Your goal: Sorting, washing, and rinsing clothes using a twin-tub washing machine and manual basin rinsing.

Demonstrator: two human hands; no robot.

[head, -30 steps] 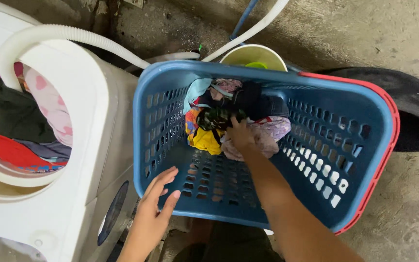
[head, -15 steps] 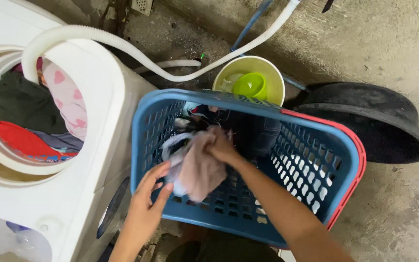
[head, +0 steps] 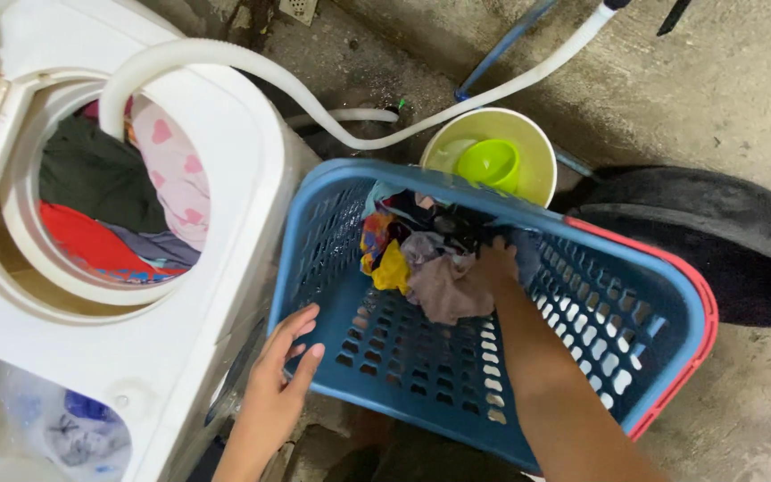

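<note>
Since half a second ago, right hand (head: 495, 264) drops back into laundry basket (head: 671, 295), fingers closed on mauve garment (head: 446, 287) at clothes pile's 5 o'clock. Left hand (head: 280, 370), open, steadies tilted basket's near rim beside washing machine (head: 180, 357).

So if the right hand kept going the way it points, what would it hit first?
The right hand points into the clothes pile at the far end of the blue basket; it likely meets the dark garments first, though depth is unclear.
</note>
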